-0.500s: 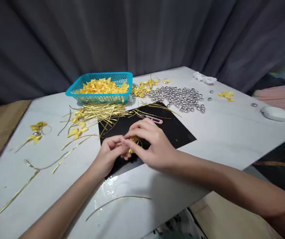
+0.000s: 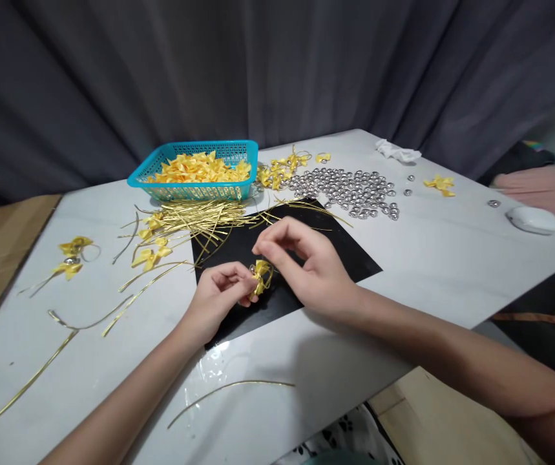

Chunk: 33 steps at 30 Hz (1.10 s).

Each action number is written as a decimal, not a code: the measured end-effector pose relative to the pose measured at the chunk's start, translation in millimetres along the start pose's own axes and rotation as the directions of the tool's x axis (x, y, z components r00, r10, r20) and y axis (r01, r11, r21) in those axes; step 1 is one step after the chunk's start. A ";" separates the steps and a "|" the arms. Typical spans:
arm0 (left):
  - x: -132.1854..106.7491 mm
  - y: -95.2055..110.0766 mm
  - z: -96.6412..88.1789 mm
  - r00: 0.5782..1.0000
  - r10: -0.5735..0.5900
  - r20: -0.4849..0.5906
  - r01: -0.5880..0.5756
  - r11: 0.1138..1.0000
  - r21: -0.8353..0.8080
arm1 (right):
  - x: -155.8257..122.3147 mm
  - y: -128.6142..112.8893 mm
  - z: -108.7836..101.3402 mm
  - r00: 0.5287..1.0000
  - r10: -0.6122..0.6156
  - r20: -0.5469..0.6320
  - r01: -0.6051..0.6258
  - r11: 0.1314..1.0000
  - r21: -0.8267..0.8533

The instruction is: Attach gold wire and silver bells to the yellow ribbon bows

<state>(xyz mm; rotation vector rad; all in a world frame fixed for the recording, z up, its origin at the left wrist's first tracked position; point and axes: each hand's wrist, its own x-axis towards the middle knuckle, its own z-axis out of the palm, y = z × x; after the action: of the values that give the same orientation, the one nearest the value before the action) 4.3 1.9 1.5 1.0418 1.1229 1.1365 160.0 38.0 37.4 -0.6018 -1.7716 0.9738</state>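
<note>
White table (image 2: 444, 258): left hand (image 2: 219, 294) pinches a yellow bow (image 2: 260, 270); right hand (image 2: 312, 268) curls loosely (any hold unclear).

Dark grey curtain (image 2: 209, 71), hung in vertical folds, spans rear behind table (image 2: 432, 271). Tabletop white, smooth, glossy; bright light reflection (image 2: 216, 363) toward front, soft shadow (image 2: 325, 352) to its right. Brown panel (image 2: 6, 239), material unclear, along left side. Beige surface (image 2: 427, 410), apparently floor, below front edge. Far right dim.
</note>
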 end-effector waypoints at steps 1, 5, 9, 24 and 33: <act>0.2 -0.1 0.4 1.000 -0.005 -0.006 0.005 1.000 0.011 | 1.1 -1.5 -0.9 0.998 0.056 -0.025 -0.054 0.996 0.074; 0.8 0.3 2.4 0.999 -0.011 -0.044 0.013 0.999 0.042 | 8.9 -9.2 -7.3 0.922 0.388 -0.004 -0.367 0.874 0.318; 1.1 2.7 5.5 0.996 -0.017 -0.085 0.023 0.997 0.069 | 14.5 -20.9 -13.8 0.752 0.654 0.085 -0.622 0.660 0.421; 1.7 6.6 1.9 0.988 -0.077 -0.131 0.066 0.994 -0.088 | 21.6 -9.5 -16.0 0.706 0.689 0.164 -0.696 0.634 0.337; 3.2 7.7 1.4 0.985 -0.083 -0.154 0.058 0.985 -0.162 | 18.0 -2.8 -7.5 0.632 0.725 0.274 -0.773 0.615 0.154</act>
<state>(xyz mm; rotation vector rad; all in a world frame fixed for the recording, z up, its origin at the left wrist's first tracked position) 4.9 6.0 8.8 0.7935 1.1664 1.2473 160.0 52.7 50.6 -1.1695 -1.4873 1.8730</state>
